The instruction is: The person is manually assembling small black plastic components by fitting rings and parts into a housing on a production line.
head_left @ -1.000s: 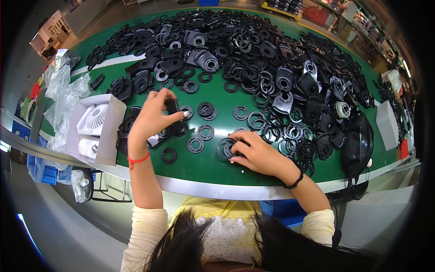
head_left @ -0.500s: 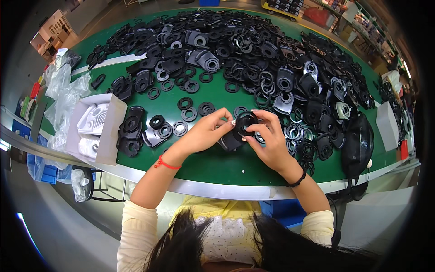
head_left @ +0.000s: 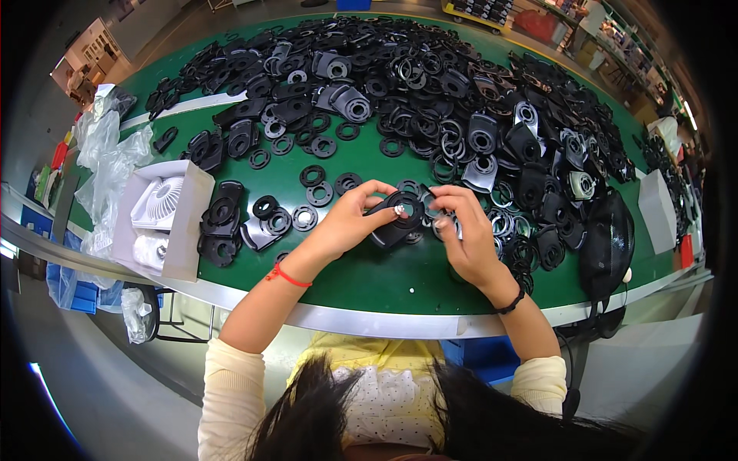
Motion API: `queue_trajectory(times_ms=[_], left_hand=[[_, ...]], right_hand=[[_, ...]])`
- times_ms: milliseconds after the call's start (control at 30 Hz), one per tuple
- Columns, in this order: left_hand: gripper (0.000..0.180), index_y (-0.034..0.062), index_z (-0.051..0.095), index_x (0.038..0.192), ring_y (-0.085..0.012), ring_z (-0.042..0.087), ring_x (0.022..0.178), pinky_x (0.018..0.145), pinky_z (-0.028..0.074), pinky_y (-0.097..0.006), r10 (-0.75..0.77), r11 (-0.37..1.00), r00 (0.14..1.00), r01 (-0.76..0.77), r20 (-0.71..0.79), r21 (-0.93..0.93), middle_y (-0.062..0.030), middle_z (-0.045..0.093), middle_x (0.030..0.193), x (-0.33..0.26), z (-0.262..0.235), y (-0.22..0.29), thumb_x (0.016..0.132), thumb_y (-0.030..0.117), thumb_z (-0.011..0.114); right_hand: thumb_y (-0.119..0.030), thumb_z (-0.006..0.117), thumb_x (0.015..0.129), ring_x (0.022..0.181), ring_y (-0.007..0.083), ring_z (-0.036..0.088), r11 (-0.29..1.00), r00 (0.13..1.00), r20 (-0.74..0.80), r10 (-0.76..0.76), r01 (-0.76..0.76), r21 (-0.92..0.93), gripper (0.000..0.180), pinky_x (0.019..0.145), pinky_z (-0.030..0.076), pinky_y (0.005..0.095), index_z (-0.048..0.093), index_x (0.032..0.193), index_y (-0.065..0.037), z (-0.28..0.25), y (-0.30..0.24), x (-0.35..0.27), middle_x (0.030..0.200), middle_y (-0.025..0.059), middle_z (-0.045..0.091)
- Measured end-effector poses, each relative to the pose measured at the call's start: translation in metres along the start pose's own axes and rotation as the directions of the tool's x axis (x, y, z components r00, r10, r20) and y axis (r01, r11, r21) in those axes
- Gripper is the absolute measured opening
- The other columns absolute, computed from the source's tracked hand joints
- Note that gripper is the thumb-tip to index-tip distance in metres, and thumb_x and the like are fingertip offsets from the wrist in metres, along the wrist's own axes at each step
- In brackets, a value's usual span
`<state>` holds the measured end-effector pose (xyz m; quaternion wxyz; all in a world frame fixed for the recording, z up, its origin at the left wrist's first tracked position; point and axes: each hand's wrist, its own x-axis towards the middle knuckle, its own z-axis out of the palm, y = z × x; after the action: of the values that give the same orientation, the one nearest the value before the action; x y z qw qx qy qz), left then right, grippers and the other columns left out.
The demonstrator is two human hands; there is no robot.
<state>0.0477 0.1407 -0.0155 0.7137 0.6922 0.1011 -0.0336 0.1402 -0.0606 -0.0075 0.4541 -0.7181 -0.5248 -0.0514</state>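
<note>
Black plastic bracket [head_left: 389, 236], with a round ringed hole at its far end, is held over the green tabletop [head_left: 361, 290], in front of the person's body and between the two hands. It is gripped by the left hand [head_left: 347, 229], whose thumb is laid across it near the hole while the fingers are bent behind. Just beside it, on its right, the right hand [head_left: 470, 244] is held with thumb and fingers curled toward the hole; the fingertips are blurred, and whether anything is pinched between them cannot be made out. A red cord bracelet [head_left: 289, 276] is worn on the left wrist and a black band [head_left: 511, 302] on the right. Flat dark rings [head_left: 323, 192] are scattered on the tabletop beyond the left hand, and more brackets [head_left: 223, 223] are laid to its left, next to a white box [head_left: 183, 244] in which a white ribbed piece [head_left: 160, 201] is contained. Thin glossy rings [head_left: 503, 223] are clustered to the right of the right hand, with a black mesh bag [head_left: 607, 242] set farther right. Across the far part of the tabletop, a broad heap of black parts [head_left: 384, 77] is spread, rings and brackets being mixed in it. Clear plastic bags [head_left: 100, 165] are bunched at the left, behind the white box.
</note>
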Motion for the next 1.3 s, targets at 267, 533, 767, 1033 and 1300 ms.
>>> queue_trajectory(times_ms=[267, 533, 767, 1033, 1300], left_hand=[[0.023, 0.0044, 0.049, 0.118, -0.0067, 0.058, 0.086, 0.075, 0.046, -0.021, -0.010, 0.999, 0.999, 0.012, 0.038, -0.043, -0.0059, 0.066, 0.097, 0.001, 0.003, -0.008, 0.097, 0.013, 0.051], [0.026, 0.0063, 0.048, 0.114, -0.0059, 0.055, 0.075, 0.063, 0.043, -0.022, 0.156, 0.979, 0.983, -0.167, 0.094, 0.121, -0.0051, 0.067, 0.092, 0.001, 0.013, -0.021, 0.095, 0.022, 0.057], [0.026, 0.0052, 0.046, 0.115, -0.0104, 0.062, 0.078, 0.064, 0.046, -0.023, 0.241, 0.950, 0.964, -0.259, 0.116, 0.173, -0.0094, 0.067, 0.095, -0.004, 0.018, -0.012, 0.092, 0.011, 0.058], [0.021, 0.0010, 0.045, 0.114, -0.0145, 0.064, 0.098, 0.081, 0.048, -0.026, 0.256, 0.939, 0.957, -0.280, 0.139, 0.198, -0.0104, 0.067, 0.101, -0.008, 0.021, -0.001, 0.094, 0.004, 0.051], [0.012, -0.0008, 0.051, 0.104, -0.0176, 0.066, 0.070, 0.062, 0.048, -0.028, 0.384, 0.835, 0.923, -0.351, 0.008, 0.423, -0.0110, 0.068, 0.079, -0.008, 0.023, -0.004, 0.095, 0.006, 0.050]], right_hand=[[0.001, 0.049, 0.092, 0.062, 0.0123, 0.057, 0.817, 0.883, 0.163, 0.440, -0.469, 0.336, 0.018, 0.055, 0.046, 0.0243, 0.057, 0.108, -0.001, -0.002, -0.008, 0.001, 0.086, 0.0091, 0.062], [0.001, 0.059, 0.086, 0.073, 0.0162, 0.060, 0.971, 0.968, 0.095, 0.230, -0.235, 0.037, 0.029, 0.063, 0.049, 0.0259, 0.063, 0.114, -0.005, 0.001, -0.002, 0.000, 0.108, 0.0115, 0.052], [-0.003, 0.059, 0.088, 0.061, 0.0069, 0.056, 0.969, 0.971, 0.069, 0.228, -0.233, 0.079, 0.025, 0.055, 0.045, 0.0207, 0.065, 0.112, -0.005, 0.005, 0.001, -0.002, 0.112, 0.0091, 0.055], [-0.004, 0.054, 0.093, 0.054, 0.0072, 0.057, 0.766, 0.854, 0.230, 0.467, -0.521, 0.377, 0.015, 0.047, 0.041, 0.0197, 0.064, 0.102, 0.003, -0.002, 0.003, 0.002, 0.094, 0.0066, 0.056], [-0.004, 0.053, 0.093, 0.053, 0.0070, 0.056, 0.719, 0.836, 0.256, 0.486, -0.549, 0.427, 0.014, 0.046, 0.041, 0.0196, 0.062, 0.100, 0.004, 0.004, -0.003, 0.001, 0.091, 0.0055, 0.056]])
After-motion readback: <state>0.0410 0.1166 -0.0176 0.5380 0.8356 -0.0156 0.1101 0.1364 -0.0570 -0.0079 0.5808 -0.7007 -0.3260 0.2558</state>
